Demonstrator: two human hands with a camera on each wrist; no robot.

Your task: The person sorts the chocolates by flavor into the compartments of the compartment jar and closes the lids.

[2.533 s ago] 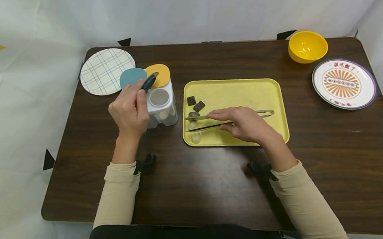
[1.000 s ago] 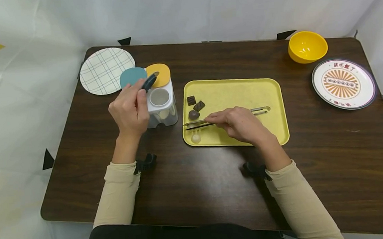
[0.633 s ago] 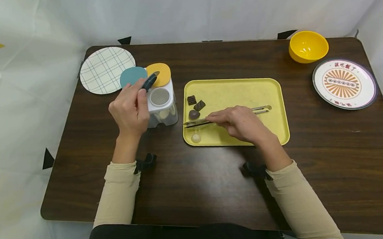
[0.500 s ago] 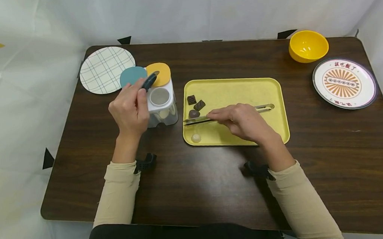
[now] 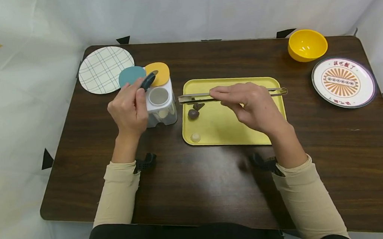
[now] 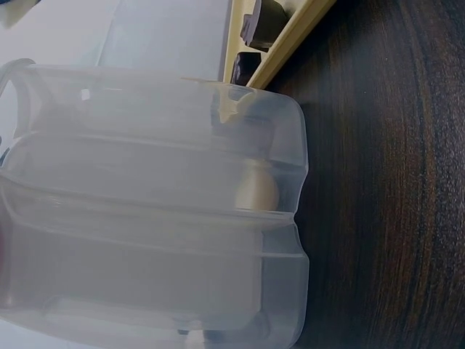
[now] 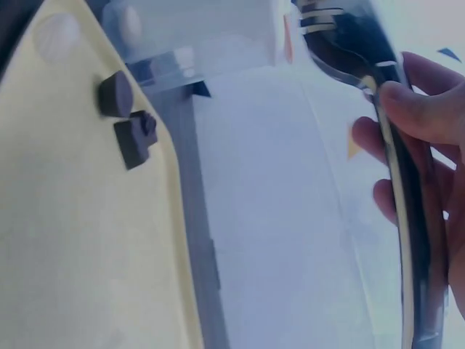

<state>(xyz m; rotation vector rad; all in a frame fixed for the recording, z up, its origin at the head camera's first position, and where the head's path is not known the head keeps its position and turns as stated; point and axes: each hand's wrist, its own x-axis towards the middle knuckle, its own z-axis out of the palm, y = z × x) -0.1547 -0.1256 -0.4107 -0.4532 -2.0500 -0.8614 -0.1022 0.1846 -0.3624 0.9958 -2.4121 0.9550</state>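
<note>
My left hand [image 5: 128, 107] grips a dark lid [image 5: 148, 81], seen nearly edge-on, over a clear compartment box [image 5: 164, 114] with a white top. One round compartment stands uncovered; a pale piece shows low inside the box in the left wrist view. My right hand [image 5: 252, 101] holds metal tongs [image 7: 418, 218], fork-like at one tip, level above the left part of a yellow tray [image 5: 233, 131]. Whether the tips pinch anything is unclear. On the tray lie a round brown chocolate [image 5: 193, 114], dark square chocolates [image 5: 198, 106] partly behind the tongs, and a white candy [image 5: 195, 138].
A teal lid [image 5: 131, 75] and a yellow lid [image 5: 158, 70] cover other compartments. Behind the box lies a checked white plate [image 5: 101, 68]. At the far right stand a yellow bowl [image 5: 307, 46] and a patterned plate [image 5: 344, 83]. Dark wooden table [image 5: 197, 194] beneath.
My right hand has raised the tongs from among the candies and moved them toward the tray's far side. The middle white candy no longer shows on the tray. My left hand stays put.
</note>
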